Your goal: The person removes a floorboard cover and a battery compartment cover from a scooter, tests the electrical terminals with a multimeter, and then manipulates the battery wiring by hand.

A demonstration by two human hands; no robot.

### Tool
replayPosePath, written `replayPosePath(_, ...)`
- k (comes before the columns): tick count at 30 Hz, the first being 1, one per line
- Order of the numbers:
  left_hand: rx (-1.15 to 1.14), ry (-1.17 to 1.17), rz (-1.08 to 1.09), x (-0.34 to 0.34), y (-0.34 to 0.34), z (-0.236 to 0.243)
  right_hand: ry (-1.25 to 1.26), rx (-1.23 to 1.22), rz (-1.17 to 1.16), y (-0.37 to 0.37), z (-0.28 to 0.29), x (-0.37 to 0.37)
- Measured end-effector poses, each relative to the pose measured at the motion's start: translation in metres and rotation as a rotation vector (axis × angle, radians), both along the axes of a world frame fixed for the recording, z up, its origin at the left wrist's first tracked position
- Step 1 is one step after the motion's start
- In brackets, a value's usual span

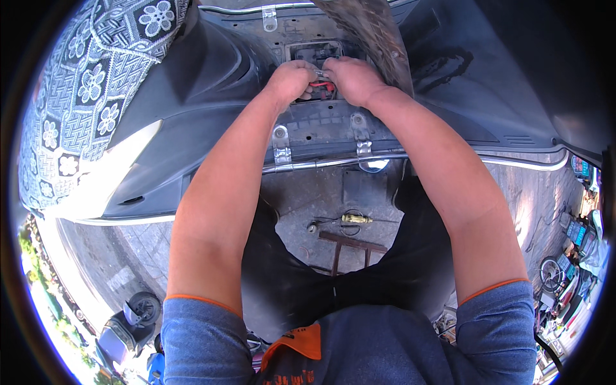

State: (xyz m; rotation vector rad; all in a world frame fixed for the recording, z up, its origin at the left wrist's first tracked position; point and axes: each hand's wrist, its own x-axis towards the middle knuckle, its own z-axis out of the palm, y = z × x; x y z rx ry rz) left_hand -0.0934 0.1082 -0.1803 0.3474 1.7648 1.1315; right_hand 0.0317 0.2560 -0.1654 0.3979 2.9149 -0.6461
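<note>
Both hands reach into an open rectangular compartment (330, 49) in the scooter's dark floorboard (317, 122). My left hand (292, 82) is closed at its left side, fingers curled in. Opposite it, my right hand (354, 79) is closed too, and the fingertips of the two nearly meet over the opening. A small metallic bit shows between them, too small to name. Just beneath the fingers lies a red cable (323, 84) with a red cover at its end. The fingers hide most of what they grip.
A worn floor mat (378, 40) is folded up beside my right hand. A patterned seat cover (90, 83) drapes the scooter's left. Metal brackets (282, 145) line the near edge. On the ground lie a yellow-handled screwdriver (357, 219) and a brown metal frame (350, 242).
</note>
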Motion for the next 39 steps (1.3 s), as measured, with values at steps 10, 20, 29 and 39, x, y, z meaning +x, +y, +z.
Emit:
replayPosePath(10, 0.035, -0.046, 0.114, 0.004, 0.006, -0.003, -0.034, -0.203, -0.318, 0.0, -0.005, 0.01)
replayPosePath(20, 0.145, 0.03, 0.062, 0.005, 0.008, -0.009, 0.124, -0.09, -0.224, -0.003, -0.013, 0.016)
replayPosePath(29, 0.144, 0.01, -0.078, -0.015, 0.007, -0.009, 0.089, -0.033, -0.129, 0.001, -0.004, 0.013)
replayPosePath(39, 0.057, 0.014, -0.168, -0.021, 0.007, -0.001, 0.035, 0.214, -0.018, -0.005, -0.007, 0.011)
